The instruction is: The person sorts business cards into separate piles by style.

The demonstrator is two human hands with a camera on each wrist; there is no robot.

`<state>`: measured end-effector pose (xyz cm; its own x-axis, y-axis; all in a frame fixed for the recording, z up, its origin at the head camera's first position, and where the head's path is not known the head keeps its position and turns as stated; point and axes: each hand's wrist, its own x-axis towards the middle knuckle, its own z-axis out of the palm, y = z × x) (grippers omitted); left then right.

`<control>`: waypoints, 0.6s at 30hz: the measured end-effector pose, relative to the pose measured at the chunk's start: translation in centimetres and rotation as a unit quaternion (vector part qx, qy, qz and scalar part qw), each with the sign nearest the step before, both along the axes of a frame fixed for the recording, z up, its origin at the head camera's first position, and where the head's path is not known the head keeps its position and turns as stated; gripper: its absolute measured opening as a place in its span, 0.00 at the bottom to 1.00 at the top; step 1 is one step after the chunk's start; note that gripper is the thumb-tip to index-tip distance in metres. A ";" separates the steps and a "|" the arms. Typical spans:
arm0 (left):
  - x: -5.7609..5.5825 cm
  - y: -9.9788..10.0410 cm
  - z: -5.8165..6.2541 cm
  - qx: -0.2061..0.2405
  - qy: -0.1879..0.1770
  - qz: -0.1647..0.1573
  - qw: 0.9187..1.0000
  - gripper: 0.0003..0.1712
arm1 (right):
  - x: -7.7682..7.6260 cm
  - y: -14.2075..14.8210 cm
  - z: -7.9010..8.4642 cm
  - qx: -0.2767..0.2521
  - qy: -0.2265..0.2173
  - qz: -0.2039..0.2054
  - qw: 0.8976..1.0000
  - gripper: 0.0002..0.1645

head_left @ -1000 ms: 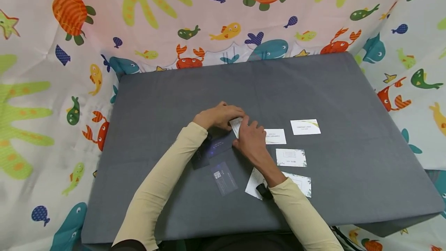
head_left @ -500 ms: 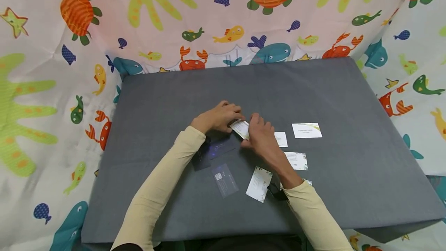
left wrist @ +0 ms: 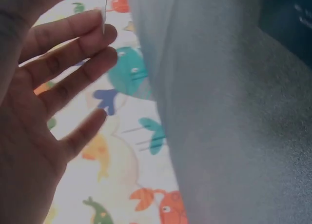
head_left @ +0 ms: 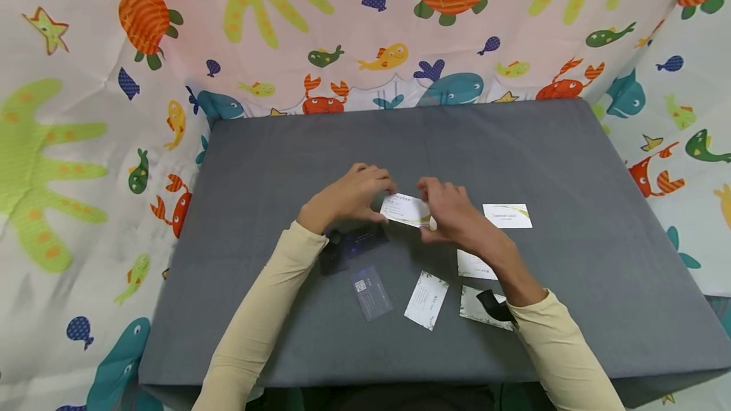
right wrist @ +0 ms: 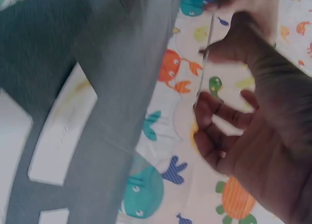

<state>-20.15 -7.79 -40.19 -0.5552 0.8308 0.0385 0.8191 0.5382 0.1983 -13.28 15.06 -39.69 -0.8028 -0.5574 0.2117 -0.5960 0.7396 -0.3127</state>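
Observation:
Both hands hold a white business card (head_left: 405, 210) with small print and a gold corner, up off the grey table. My left hand (head_left: 349, 198) pinches its left end between thumb and fingers. At the other end, my right hand (head_left: 451, 213) grips it with thumb and fingertips. Seen edge-on, the card (left wrist: 104, 11) is a thin sliver at the left fingertips in the left wrist view. In the right wrist view the card (right wrist: 207, 53) spans between the two hands. Dark cards (head_left: 367, 240) lie below the left hand, partly covered by its wrist.
On the table (head_left: 285, 151) lie a translucent purple card (head_left: 371, 293) with a square code, a leaf-edged white card (head_left: 426, 300), a gold-striped white card (head_left: 507, 215) and another white card (head_left: 475, 265). A black wrist strap (head_left: 493, 305) partly covers one more card (head_left: 474, 306). Patterned cloth surrounds the table.
My right hand has shifted right and back from the left hand, so much more of the held card shows between them. The right forearm now uncovers the leaf-edged card and hides another.

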 end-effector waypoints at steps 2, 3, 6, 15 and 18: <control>0.8 -0.3 0.5 0.007 0.004 0.009 1.000 0.33 | -0.2 0.5 0.5 -0.005 0.005 0.030 1.000 0.40; 1.2 -0.5 0.7 0.009 0.007 0.013 1.000 0.33 | -0.2 0.7 0.7 -0.004 0.007 0.043 0.999 0.40; 1.9 -1.4 1.1 0.015 0.019 0.033 0.999 0.35 | -0.8 0.3 1.3 -0.003 0.017 0.076 0.997 0.38; 3.3 -4.1 0.4 0.017 0.008 0.073 0.997 0.35 | -2.4 -1.9 1.0 0.001 -0.027 0.118 0.993 0.40; 3.3 -5.4 -0.4 0.030 0.010 0.100 0.994 0.35 | -3.6 -3.2 0.4 0.001 -0.032 0.131 0.991 0.40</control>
<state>-16.88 -13.24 -40.61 -0.7082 0.6994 0.0961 0.7004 0.6790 0.2199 -16.88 11.83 -39.24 -0.6427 -0.7485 0.1633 -0.7461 0.5630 -0.3555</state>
